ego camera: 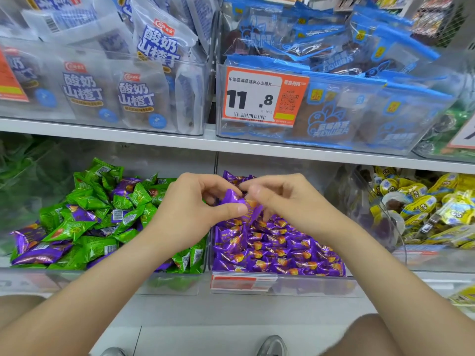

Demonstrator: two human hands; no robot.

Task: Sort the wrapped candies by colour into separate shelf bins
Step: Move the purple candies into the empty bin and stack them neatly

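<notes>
Left hand [190, 210], right hand [285, 199] on candy [232, 197]

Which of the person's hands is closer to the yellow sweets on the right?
Right. The right hand hovers over the purple bin, beside the yellow sweets; the left hand is farther off, over the green bin. Both pinch a purple candy.
</notes>
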